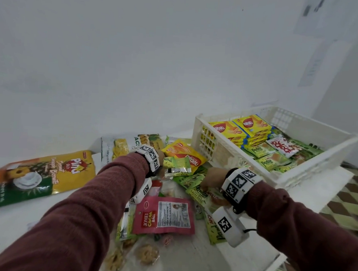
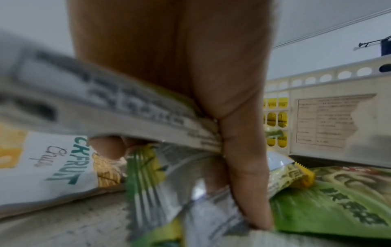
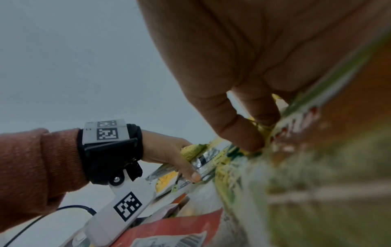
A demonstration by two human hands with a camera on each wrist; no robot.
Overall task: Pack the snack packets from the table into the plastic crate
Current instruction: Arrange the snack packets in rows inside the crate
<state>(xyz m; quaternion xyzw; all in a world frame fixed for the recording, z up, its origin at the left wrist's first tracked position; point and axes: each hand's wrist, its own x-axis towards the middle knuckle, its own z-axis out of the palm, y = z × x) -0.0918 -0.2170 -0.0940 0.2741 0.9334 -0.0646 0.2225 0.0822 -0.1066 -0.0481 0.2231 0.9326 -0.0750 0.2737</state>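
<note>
My left hand (image 1: 162, 159) grips a small stack of green-and-silver packets (image 1: 177, 167). In the left wrist view its thumb (image 2: 243, 175) presses them from above while curled fingers (image 2: 107, 147) sit underneath. My right hand (image 1: 212, 178) is down on a green Pandan packet (image 1: 200, 191) in the pile, and its fingers (image 3: 243, 133) curl over the packet's edge; the thumb is hidden. The white plastic crate (image 1: 317, 163) stands at the right. It holds yellow Nabati packets (image 1: 226, 129), green Pandan packets (image 1: 272, 161) and a red-and-white packet (image 1: 283, 146). Its labelled side wall (image 2: 330, 120) is just beyond my left hand.
A large yellow pineapple biscuit bag (image 1: 43, 176) lies at the left and a jackfruit chips bag (image 1: 127, 145) behind my left wrist. A yellow Nabati packet (image 1: 183, 154), a red Jomei Cocoa Ball pouch (image 1: 163, 215) and clear cookie packets (image 1: 147, 254) lie around. The table edge (image 1: 270, 270) is near right.
</note>
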